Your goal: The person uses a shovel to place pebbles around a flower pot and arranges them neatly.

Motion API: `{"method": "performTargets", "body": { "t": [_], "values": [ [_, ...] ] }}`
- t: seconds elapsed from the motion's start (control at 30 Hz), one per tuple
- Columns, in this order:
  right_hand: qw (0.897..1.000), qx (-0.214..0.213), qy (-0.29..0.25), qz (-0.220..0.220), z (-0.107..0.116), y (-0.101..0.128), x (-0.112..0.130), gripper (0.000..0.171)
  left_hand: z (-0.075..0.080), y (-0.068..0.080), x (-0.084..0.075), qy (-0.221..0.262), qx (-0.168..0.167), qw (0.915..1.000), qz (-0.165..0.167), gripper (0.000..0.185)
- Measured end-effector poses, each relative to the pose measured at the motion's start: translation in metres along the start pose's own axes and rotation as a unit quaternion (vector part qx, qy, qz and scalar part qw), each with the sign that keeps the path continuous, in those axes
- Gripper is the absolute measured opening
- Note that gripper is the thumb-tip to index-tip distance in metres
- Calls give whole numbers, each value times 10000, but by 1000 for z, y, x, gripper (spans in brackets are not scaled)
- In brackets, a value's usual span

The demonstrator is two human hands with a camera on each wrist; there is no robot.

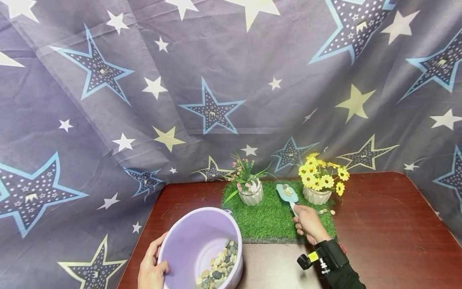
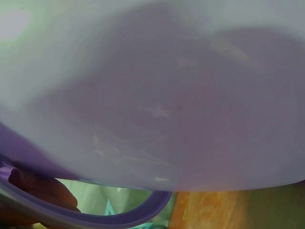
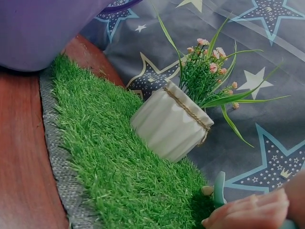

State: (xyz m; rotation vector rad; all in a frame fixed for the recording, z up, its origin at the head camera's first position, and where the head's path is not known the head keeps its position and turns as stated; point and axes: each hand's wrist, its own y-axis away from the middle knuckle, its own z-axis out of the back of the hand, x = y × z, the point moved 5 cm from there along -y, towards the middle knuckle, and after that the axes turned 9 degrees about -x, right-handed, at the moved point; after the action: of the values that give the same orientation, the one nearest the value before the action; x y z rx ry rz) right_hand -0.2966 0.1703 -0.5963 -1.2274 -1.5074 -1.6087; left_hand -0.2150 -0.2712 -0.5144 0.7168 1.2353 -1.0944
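Note:
My left hand (image 1: 153,264) grips the rim of a lilac bucket (image 1: 184,245), thumb inside. The bucket tilts toward me, and grey and tan pebbles (image 1: 223,261) lie along its lower right inside. Its wall (image 2: 157,105) fills most of the left wrist view, with some fingers (image 2: 45,191) beside the purple rim or handle. My right hand (image 1: 308,222) holds a light blue trowel (image 1: 288,196) by its pale handle, over the artificial grass mat (image 1: 268,220). A few pebbles (image 1: 287,189) sit on the blade. In the right wrist view the trowel (image 3: 219,190) shows only partly.
A white pot with pink flowers (image 1: 251,196) stands on the mat's left, and a pot with yellow flowers (image 1: 317,196) on its right. Several loose pebbles (image 1: 326,211) lie by the mat's right edge. A star-patterned cloth (image 1: 213,148) hangs behind the brown table (image 1: 382,224).

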Motion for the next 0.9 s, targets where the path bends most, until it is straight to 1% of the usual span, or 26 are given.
{"method": "performTargets", "body": {
  "t": [0.13,0.4,0.7,0.9],
  "values": [
    [10000,26,28,-35,0,1,3,45,0,0,0,36,21,10000,-29,83],
    [9993,321,-24,-183,1,0,10,39,0,0,0,-91,29,9999,-45,83],
    [9988,380,82,-292,0,0,16,35,0,-1,0,-20,54,10000,20,83],
    [9985,409,77,-344,-1,2,20,35,0,-1,1,-99,37,9999,20,84]
  ]
}}
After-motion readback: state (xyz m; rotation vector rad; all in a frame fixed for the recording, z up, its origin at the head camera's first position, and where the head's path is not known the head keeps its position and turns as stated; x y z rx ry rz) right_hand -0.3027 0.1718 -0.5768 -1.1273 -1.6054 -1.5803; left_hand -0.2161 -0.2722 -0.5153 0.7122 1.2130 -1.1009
